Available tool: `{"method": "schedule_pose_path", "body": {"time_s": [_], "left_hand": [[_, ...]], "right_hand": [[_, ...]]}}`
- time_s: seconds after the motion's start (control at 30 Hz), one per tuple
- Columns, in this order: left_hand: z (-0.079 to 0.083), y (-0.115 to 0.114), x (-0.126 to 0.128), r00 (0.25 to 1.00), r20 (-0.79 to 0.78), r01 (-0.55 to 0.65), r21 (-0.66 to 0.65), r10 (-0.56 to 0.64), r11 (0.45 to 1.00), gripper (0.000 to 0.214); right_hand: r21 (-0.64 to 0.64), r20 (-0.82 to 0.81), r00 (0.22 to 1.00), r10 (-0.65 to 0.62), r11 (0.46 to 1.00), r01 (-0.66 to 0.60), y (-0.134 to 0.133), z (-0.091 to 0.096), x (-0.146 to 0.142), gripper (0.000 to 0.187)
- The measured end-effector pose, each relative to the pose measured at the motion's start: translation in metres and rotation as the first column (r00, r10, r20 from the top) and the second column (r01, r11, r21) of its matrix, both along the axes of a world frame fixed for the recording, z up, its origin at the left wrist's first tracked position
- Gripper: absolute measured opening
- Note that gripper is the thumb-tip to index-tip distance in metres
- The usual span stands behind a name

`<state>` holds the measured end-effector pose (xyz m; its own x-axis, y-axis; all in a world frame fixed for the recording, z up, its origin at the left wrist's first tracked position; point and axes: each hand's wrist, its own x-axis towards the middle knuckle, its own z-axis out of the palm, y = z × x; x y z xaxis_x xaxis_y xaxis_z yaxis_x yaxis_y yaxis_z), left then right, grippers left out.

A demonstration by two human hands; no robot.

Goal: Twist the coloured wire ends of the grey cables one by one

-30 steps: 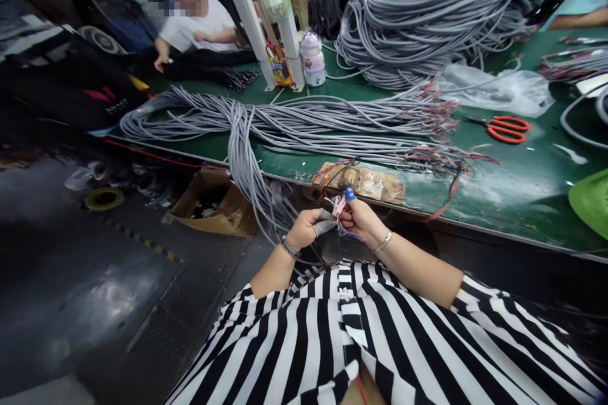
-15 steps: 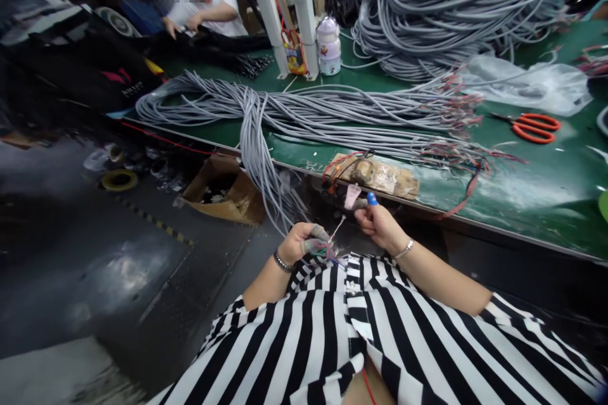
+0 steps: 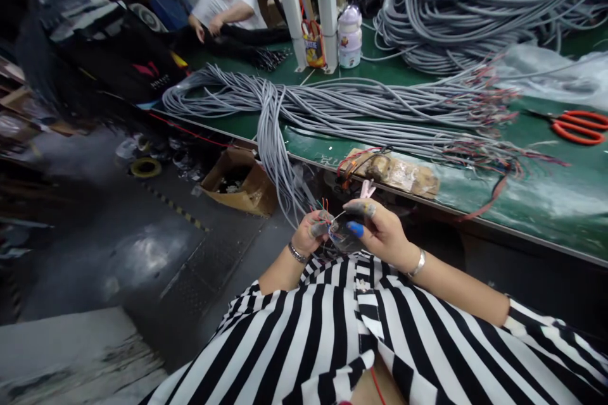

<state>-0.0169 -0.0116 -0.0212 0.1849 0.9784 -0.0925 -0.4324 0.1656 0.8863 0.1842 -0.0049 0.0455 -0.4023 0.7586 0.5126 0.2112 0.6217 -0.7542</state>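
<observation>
My left hand (image 3: 313, 232) is closed round the end of a grey cable, whose thin coloured wires (image 3: 323, 205) fan out above the fingers. My right hand (image 3: 375, 228) sits just to its right, fingers pinched on a small pink tool (image 3: 365, 189); the thumb wears a blue cap and the fingertips grey tape. A thin wire runs between the two hands. Both hands hover over my lap, just below the front edge of the green table (image 3: 546, 202). A grey cable bundle (image 3: 273, 145) hangs off that edge down toward my left hand.
Long grey cables (image 3: 380, 111) lie across the table, with a big coil (image 3: 475, 0) at the back. Orange scissors (image 3: 577, 126) lie at the right, a cardboard strip (image 3: 399, 171) at the table edge. An open carton (image 3: 240, 180) stands on the floor. Another person (image 3: 228, 3) works at the far end.
My hands have come closer together and the right one dropped from near the table edge toward the left. The view has shifted left and down.
</observation>
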Motion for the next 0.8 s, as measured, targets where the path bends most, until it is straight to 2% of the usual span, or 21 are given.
{"method": "schedule_pose_path", "body": {"time_s": [0.07, 0.13, 0.23, 0.3, 0.43, 0.6, 0.7, 0.8], "left_hand": [[0.000, 0.002, 0.001, 0.999, 0.008, -0.048, 0.027, 0.048, 0.998, 0.054], [0.001, 0.003, 0.003, 0.997, 0.011, -0.077, 0.043, 0.076, 0.996, 0.054], [0.003, 0.005, 0.006, 0.997, -0.015, -0.069, 0.032, 0.070, 0.997, 0.056], [0.004, 0.006, 0.008, 0.998, -0.038, -0.059, 0.018, 0.059, 0.998, 0.056], [0.003, 0.007, 0.008, 0.997, -0.068, -0.033, 0.016, 0.034, 0.999, 0.054], [0.000, 0.007, 0.004, 0.991, -0.133, 0.003, 0.074, 0.007, 0.997, 0.051], [-0.001, 0.005, 0.004, 0.983, -0.183, 0.032, 0.108, -0.012, 0.994, 0.046], [0.000, 0.002, 0.003, 0.988, -0.155, 0.012, 0.094, 0.003, 0.996, 0.043]], "right_hand": [[-0.117, -0.017, 0.997, -0.071, 0.991, 0.068, -0.002, -0.007, 0.000, 0.022], [-0.276, -0.054, 0.994, -0.091, 0.958, 0.072, -0.003, -0.013, -0.002, 0.021], [-0.491, -0.167, 0.986, -0.027, 0.869, -0.060, -0.003, -0.018, -0.008, 0.024], [-0.586, -0.209, 0.978, -0.004, 0.801, -0.122, -0.001, -0.018, -0.013, 0.024], [-0.698, -0.240, 0.969, -0.064, 0.705, -0.126, 0.002, -0.016, -0.020, 0.028], [-0.753, -0.346, 0.934, -0.094, 0.622, -0.216, 0.005, -0.013, -0.023, 0.030], [-0.752, -0.292, 0.955, -0.062, 0.632, -0.189, 0.007, -0.014, -0.023, 0.022], [-0.682, -0.103, 0.992, -0.075, 0.731, -0.015, 0.011, -0.026, -0.020, 0.015]]}}
